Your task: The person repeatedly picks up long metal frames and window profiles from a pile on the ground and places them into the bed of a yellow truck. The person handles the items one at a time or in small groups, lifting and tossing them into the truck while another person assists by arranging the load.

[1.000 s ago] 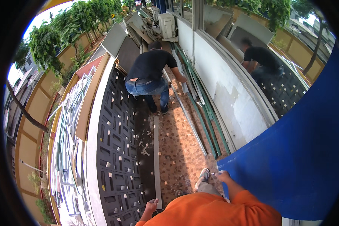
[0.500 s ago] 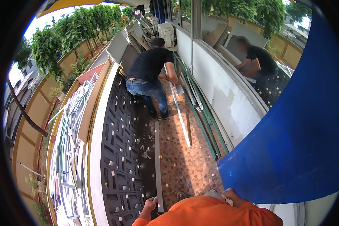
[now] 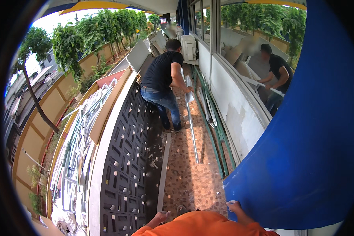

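Observation:
My left hand [image 3: 161, 216], fingers curled in and no object showing in it, is low in front of me beside the dark perforated wall [image 3: 124, 173]. A flat grey strip [image 3: 164, 173] lies on the floor just ahead of it. My right hand [image 3: 235, 206] is also closed, near the lower edge of the blue curved panel [image 3: 291, 157]; I see nothing in its grip. Farther along, a co-worker [image 3: 161, 74] in a black shirt and jeans leans over, gripping a long light-coloured bar [image 3: 192, 133] that slants down to the floor.
Green lengths [image 3: 214, 145] and pale bars lie along the right wall. Left of the perforated wall, a long trough [image 3: 93, 129] holds many loose strips. Leaning boards [image 3: 138, 54] and a white boxy unit [image 3: 188, 48] stand at the far end. Small debris lies on the tiled floor.
My view has shifted, and my right hand now shows more fully by the blue panel. The co-worker has straightened somewhat, and the bar has turned to a steeper line.

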`<state>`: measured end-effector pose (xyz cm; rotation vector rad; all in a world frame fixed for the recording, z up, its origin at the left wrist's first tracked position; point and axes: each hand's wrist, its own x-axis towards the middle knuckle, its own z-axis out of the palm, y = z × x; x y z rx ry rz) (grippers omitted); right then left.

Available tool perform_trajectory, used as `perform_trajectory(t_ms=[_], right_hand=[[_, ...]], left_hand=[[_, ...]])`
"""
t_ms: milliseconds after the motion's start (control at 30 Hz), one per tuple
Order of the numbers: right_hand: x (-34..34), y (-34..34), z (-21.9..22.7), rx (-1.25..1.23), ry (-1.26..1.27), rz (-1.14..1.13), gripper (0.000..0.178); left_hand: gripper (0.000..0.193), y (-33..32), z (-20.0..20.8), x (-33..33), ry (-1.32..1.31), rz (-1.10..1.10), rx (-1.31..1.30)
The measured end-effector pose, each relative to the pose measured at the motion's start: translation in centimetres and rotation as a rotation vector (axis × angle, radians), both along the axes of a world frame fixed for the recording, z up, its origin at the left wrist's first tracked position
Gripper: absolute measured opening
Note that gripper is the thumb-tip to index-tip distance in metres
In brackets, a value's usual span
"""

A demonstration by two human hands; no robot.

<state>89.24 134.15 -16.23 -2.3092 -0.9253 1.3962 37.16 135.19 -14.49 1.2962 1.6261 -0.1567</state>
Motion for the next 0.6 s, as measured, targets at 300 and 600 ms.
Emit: perform_trajectory(t_ms=[300,600], right_hand=[[5.7,-7.3,-6.7,-0.234,0.08,-0.009,0.043],[5.4,-5.6,-1.7,-0.19,0.218,-0.072,0.039]], left_hand=[[0.063,-1.4,0.3,3.9,0.023,-0.175,0.19],[0.054,-6.4,0.7,3.7,0.056,0.055,0.008]])
